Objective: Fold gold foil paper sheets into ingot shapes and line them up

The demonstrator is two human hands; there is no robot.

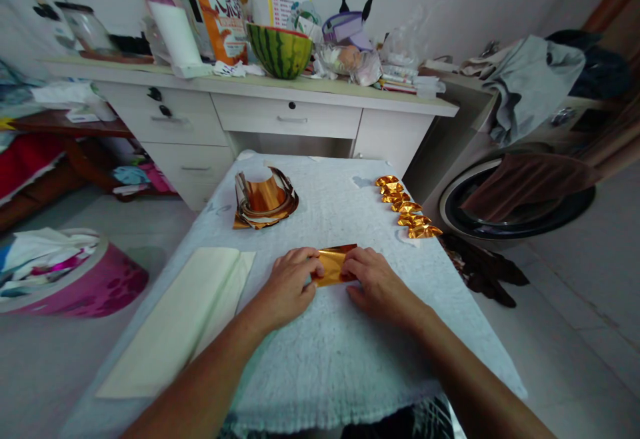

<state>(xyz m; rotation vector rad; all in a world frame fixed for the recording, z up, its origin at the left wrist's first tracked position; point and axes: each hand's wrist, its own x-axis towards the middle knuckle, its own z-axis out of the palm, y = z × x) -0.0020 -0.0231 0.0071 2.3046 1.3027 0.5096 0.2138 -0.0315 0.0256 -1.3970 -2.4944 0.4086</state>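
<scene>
Between my two hands a small sheet of gold foil (334, 266) lies on the cloth-covered table. My left hand (294, 284) grips its left end with curled fingers, and my right hand (375, 284) has its fingers bent over the right end. Farther back on the left stands a curled stack of gold foil sheets (265, 198). A row of several folded gold foil pieces (404, 207) runs along the table's right side. Pale yellow paper (175, 319) lies flat to the left, partly under my left forearm.
The table (320, 372) has a light cloth. Behind it a white counter (320, 116) holds a cut watermelon (280, 51), an orange bag (223, 16) and clutter. A pink bin (100, 279) stands left, a washing machine (450, 119) right.
</scene>
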